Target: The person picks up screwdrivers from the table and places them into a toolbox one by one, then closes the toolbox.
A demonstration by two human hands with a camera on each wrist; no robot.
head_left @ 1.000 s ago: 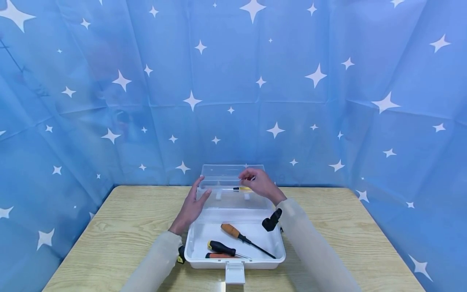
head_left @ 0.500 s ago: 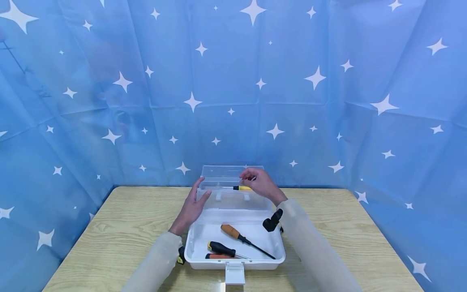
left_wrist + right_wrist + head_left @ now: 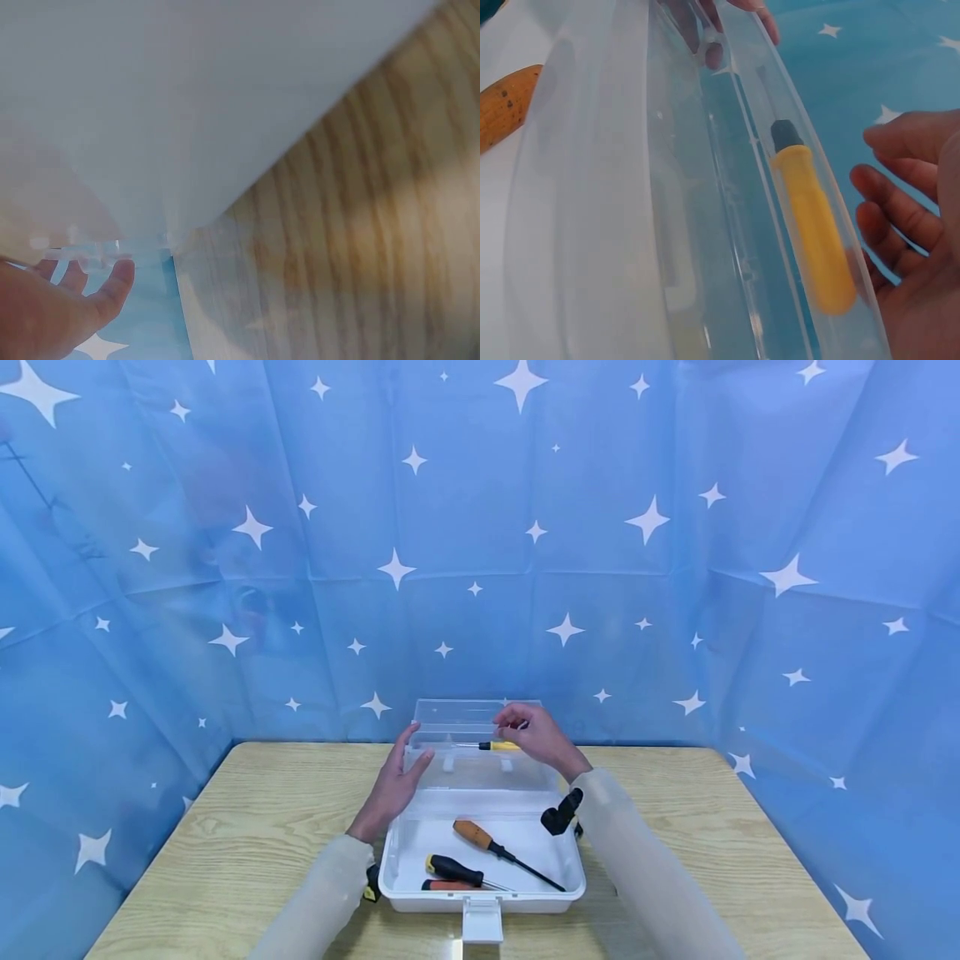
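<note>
In the head view, looks forward and down from above the near side of the open white plastic box [image 3: 431, 906], across to the blue star-printed cloth backdrop [image 3: 480, 485]; widest and farthest off. In the left wrist view, sits low, very close beside the box's left wall, facing along it towards the backdrop; shares with the head view the left hand [image 3: 390, 789] and the pale wood-grain table [image 3: 270, 827] left of the box. In the right wrist view, looks left from close by the box's right end, along its clear plastic lid [image 3: 480, 768]; shares with the head view the yellow-handled screwdriver [image 3: 815, 232] in the lid.
</note>
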